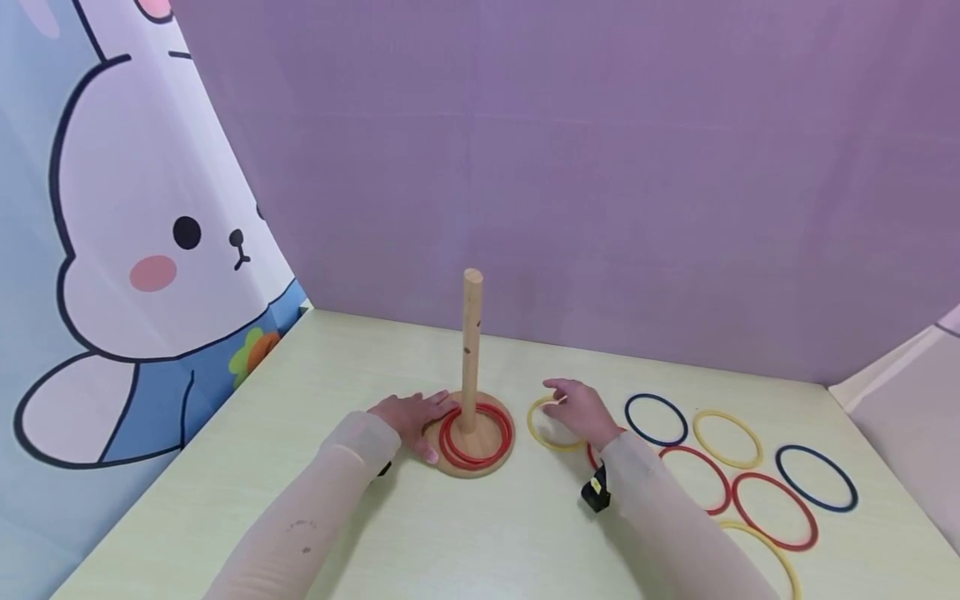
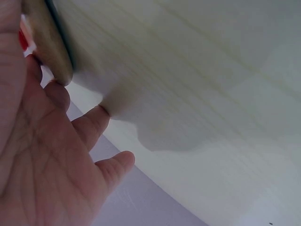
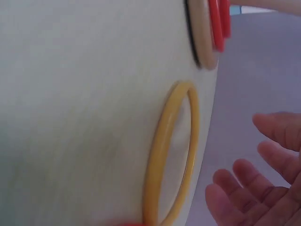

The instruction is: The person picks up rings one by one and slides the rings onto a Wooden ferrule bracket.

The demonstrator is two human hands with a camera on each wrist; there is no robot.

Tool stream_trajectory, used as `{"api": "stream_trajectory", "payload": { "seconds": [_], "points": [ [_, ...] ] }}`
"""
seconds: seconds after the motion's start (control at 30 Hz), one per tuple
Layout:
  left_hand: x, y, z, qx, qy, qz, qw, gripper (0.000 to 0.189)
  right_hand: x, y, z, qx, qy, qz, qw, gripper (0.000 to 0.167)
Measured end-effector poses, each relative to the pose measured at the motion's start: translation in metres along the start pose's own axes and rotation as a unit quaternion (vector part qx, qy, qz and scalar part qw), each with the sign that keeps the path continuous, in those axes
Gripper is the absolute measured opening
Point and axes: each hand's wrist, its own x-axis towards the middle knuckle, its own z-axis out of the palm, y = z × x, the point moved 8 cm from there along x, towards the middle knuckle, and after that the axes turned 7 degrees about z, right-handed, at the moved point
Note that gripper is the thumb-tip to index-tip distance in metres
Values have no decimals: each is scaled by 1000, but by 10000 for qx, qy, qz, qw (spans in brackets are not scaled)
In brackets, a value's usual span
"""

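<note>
A wooden peg (image 1: 471, 350) stands upright on a round wooden base (image 1: 487, 431), with red rings (image 1: 512, 433) lying around its foot. My left hand (image 1: 411, 418) rests at the base's left edge, fingers spread and thumb near the front; the left wrist view has this hand (image 2: 51, 141) against the rim. To the right of the base lies a yellow ring (image 1: 531, 427) flat on the table. Over that ring hovers my right hand (image 1: 585, 412), its fingers loosely bent. The right wrist view shows the hand (image 3: 263, 197) apart from the yellow ring (image 3: 157, 165), holding nothing.
On the table's right side lie more rings: a blue ring (image 1: 628, 417), a yellow ring (image 1: 757, 446), red rings (image 1: 815, 529) and another blue ring (image 1: 855, 496). My right forearm partly covers some rings. A purple cloth (image 1: 562, 183) hangs behind the table (image 1: 360, 350).
</note>
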Motion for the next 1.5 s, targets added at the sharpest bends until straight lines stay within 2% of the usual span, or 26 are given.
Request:
{"api": "stream_trajectory", "payload": {
  "seconds": [0.1, 0.33, 0.5, 0.7, 0.97, 1.3, 1.5],
  "points": [
    [1, -1, 2, 14, 6, -13, 10000, 89, 1, 7, -1, -344, -214, 66, 9992, 43],
    [1, 1, 1, 5, 39, 33, 10000, 89, 4, 18, 2, -1061, -428, -56, 9934, 51],
    [-1, 2, 1, -17, 8, -2, 10000, 89, 2, 26, 9, -1154, -769, 217, 9901, 62],
    [-2, 3, 0, -28, -34, 9, 10000, 89, 1, 33, 13, -1009, -898, 485, 9897, 69],
    [-1, 1, 0, 38, -66, 35, 10000, 90, -2, 27, 13, -1042, -942, 395, 9893, 62],
    [-2, 1, -1, -20, -39, 37, 10000, 90, -5, 17, 10, -1173, -751, 258, 9899, 47],
    [-2, 1, -1, 8, -75, -6, 10000, 90, -4, 18, 14, -1226, -845, 279, 9885, 45]
  ]
}}
